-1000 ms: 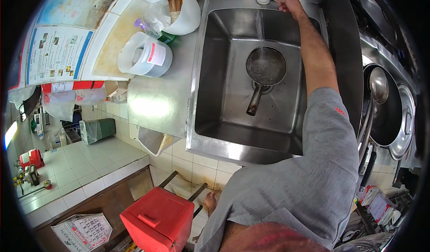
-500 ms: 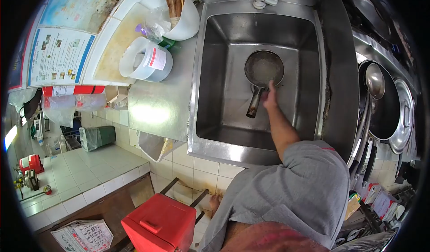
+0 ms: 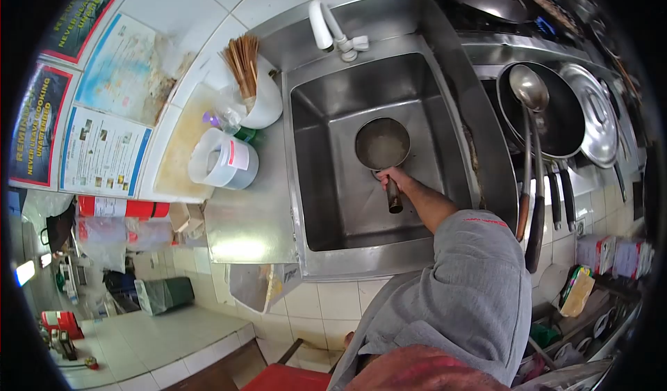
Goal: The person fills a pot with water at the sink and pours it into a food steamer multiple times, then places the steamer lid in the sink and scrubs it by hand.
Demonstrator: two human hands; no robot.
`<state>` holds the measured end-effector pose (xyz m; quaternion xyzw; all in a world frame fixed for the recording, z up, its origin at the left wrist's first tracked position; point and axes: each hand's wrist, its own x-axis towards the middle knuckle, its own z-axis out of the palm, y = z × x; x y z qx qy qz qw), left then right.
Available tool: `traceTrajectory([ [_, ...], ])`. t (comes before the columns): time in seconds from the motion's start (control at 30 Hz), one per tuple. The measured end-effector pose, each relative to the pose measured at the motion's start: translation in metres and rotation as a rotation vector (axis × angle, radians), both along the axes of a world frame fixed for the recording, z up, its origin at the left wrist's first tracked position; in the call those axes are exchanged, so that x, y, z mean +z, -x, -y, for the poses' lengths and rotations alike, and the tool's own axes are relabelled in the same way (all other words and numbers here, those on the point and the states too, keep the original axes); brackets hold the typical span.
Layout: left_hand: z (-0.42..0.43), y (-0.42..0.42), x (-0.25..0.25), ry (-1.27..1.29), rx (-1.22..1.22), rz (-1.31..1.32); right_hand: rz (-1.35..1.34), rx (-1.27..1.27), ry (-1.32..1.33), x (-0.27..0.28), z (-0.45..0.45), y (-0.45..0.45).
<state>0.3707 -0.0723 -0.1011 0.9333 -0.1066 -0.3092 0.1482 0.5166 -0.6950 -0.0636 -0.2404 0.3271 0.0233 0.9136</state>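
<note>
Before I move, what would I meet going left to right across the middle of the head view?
Posted sheet with a blue edge → translucent tub → small pan, its handle gripped by the right hand → dark pot → metal lid.

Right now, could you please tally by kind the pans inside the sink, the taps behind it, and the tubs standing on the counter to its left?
Pans: 1
Taps: 1
Tubs: 2
Total: 4

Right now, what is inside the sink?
The sink holds a pan, its handle gripped by the right hand. Anything directly beneath the pan is covered and cannot be seen.
</note>
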Motion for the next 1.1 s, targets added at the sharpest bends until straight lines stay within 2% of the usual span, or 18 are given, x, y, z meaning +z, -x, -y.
traceTrajectory([
  [0.13,0.001,-0.032,-0.011,0.053,0.007,-0.033,0.020,0.060,-0.016,0.052,-0.010,0.015],
  [0.2,0.002,-0.047,-0.017,0.103,0.104,-0.101,0.054,0.120,-0.089,0.076,-0.017,0.023],
  [0.3,0.009,-0.071,-0.031,0.200,0.279,-0.161,0.068,0.122,-0.011,0.126,-0.037,0.036],
  [0.33,0.011,-0.080,-0.038,0.220,0.255,-0.163,0.112,0.119,-0.011,0.141,-0.044,0.041],
  [0.4,0.013,-0.097,-0.049,0.161,-0.707,0.496,0.142,0.076,0.012,0.190,-0.067,0.055],
  [0.53,0.009,-0.123,-0.050,0.312,-0.930,0.383,0.221,0.022,0.036,0.282,-0.122,0.092],
  [0.6,0.010,-0.122,-0.042,0.633,-0.398,-0.023,0.230,-0.002,-0.035,0.313,-0.147,0.109],
  [0.7,-0.004,-0.136,-0.032,0.821,-0.182,-0.328,0.249,0.000,-0.135,0.351,-0.181,0.139],
  [0.83,-0.026,-0.136,-0.037,0.574,-0.389,-0.237,0.245,0.010,-0.193,0.381,-0.225,0.185],
  [0.9,-0.027,-0.130,-0.052,0.749,-1.121,0.654,0.254,0.050,-0.257,0.387,-0.242,0.212],
  [1.03,-0.017,-0.111,-0.076,0.812,-1.091,0.468,0.245,0.086,-0.309,0.388,-0.270,0.268],
  [1.1,0.005,-0.099,-0.078,0.365,-1.132,0.244,0.266,0.077,-0.285,0.385,-0.280,0.299],
])
